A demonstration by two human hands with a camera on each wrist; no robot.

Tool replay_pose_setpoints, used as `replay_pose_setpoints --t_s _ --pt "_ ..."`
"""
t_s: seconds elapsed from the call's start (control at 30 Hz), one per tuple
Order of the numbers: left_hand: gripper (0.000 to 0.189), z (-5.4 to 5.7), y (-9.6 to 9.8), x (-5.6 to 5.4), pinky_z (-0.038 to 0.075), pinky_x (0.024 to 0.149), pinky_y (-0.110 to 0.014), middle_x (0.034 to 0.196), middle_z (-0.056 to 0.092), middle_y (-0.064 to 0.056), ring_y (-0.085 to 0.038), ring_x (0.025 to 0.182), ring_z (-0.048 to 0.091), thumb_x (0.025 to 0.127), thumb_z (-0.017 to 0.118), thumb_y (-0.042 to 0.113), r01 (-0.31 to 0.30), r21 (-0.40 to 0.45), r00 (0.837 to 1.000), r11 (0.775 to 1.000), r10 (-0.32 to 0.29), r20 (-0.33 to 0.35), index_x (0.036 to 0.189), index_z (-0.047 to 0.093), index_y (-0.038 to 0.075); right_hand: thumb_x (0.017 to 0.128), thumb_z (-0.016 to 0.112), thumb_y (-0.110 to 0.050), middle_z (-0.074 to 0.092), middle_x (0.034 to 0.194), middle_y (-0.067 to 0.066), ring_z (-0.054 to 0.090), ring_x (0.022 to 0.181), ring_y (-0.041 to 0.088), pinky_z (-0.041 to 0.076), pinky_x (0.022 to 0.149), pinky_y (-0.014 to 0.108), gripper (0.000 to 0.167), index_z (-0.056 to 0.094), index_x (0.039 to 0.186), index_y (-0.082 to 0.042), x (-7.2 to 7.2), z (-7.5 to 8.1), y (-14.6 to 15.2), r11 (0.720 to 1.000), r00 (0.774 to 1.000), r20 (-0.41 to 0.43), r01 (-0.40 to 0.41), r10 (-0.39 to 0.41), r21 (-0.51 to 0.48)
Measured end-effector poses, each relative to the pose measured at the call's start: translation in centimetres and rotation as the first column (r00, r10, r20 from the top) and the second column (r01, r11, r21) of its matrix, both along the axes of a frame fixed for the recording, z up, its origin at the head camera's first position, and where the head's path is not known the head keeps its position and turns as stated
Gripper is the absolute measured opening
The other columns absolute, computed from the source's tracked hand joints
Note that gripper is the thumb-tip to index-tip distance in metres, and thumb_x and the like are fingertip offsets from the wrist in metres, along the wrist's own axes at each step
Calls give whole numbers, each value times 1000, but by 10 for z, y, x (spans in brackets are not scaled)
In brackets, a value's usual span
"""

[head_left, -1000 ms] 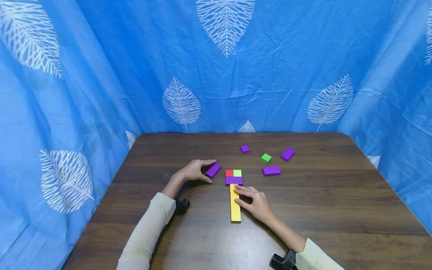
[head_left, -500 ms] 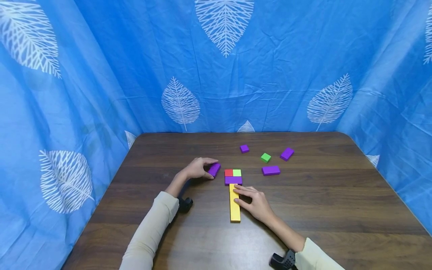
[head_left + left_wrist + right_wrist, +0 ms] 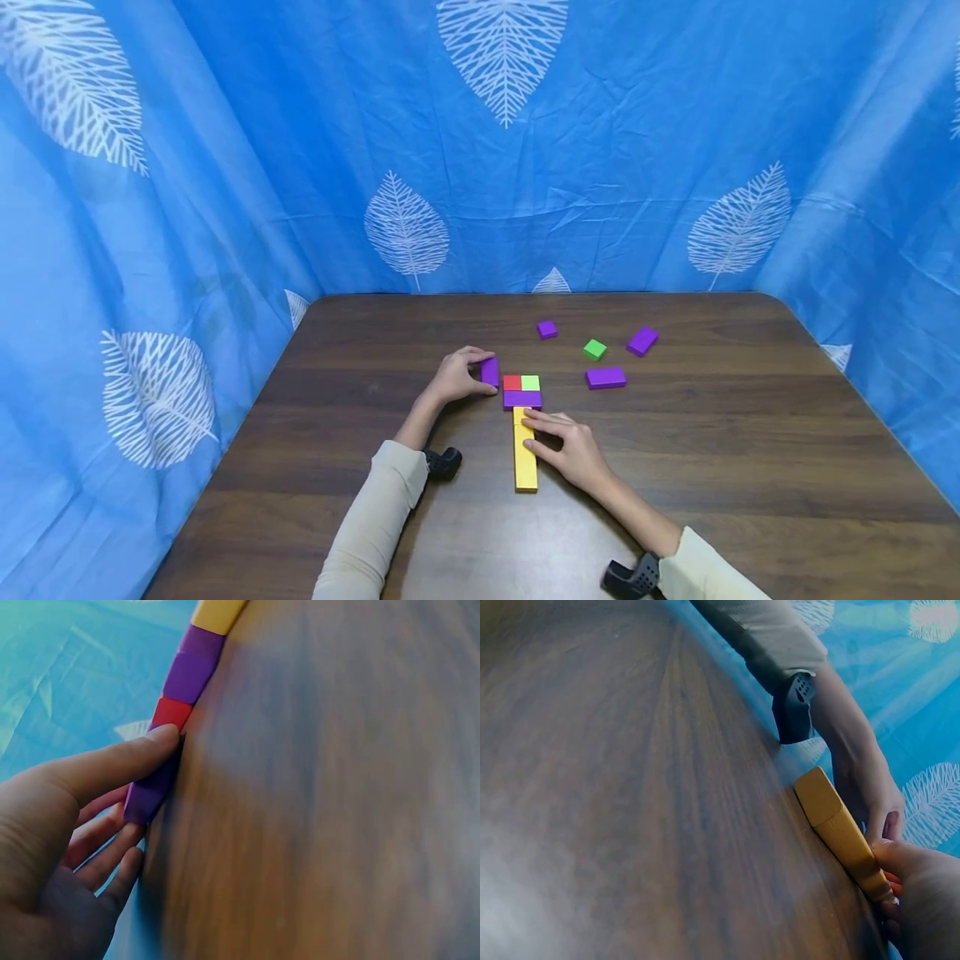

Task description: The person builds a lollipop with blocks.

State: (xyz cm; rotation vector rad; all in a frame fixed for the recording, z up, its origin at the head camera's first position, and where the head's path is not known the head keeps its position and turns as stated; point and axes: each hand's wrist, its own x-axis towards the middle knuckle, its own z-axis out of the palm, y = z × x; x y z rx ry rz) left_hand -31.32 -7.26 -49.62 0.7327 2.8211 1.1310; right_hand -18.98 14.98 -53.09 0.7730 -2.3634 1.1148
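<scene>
The left hand (image 3: 456,379) pinches the purple block (image 3: 490,371) between thumb and fingers, the gap between them closed to the block's length. Compared with the earlier frames, this block has shifted toward the red block (image 3: 512,382) and turned from a slant to nearly straight; it now lies on the table (image 3: 675,467) just beside the red block. The left forearm has followed in the same direction. The right hand (image 3: 573,454) is unchanged: fingers extended, thumb apart, tips resting on the yellow blocks (image 3: 525,467). The loose green block (image 3: 595,349) remains in place beyond the right hand
</scene>
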Motion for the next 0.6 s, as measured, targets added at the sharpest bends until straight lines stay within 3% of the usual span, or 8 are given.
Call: replay_pose_setpoints --t_s 0.2,0.37,0.47,0.6 --pt "70 -6 -2 2 39 97 -40 128 51 -10 -27 118 48 67 84 24 15 57 998 998 -19 67 130 55 11 77 75 -21 63 117 1 58 106 18 46 89 39 32 70 107 -9 0 -1 1 1000 1000 28 3 -4 10" --pt "73 -13 -11 5 34 102 -41 138 44 -8 -26 124 42 72 80 19 37 178 990 983 -60 125 137 46 11 77 75 -20 63 117 1 59 105 19 46 89 40 32 70 107 -9 0 -1 1 1000 1000 18 5 -5 19" --pt "68 -16 -15 4 37 100 -38 137 47 -7 -25 120 46 76 77 16 42 221 992 974 -68 109 136 47 9 77 75 -20 63 117 1 59 105 19 46 89 40 32 70 107 -9 1 -2 0 1000 1000 18 2 -2 14" --pt "62 -19 -17 4 38 99 -37 135 49 -5 -23 119 48 79 75 21 58 194 995 979 -73 69 134 49 10 76 76 -19 63 116 1 59 105 19 46 89 40 32 71 106 -9 1 -3 0 1000 1000 21 4 -4 -2"
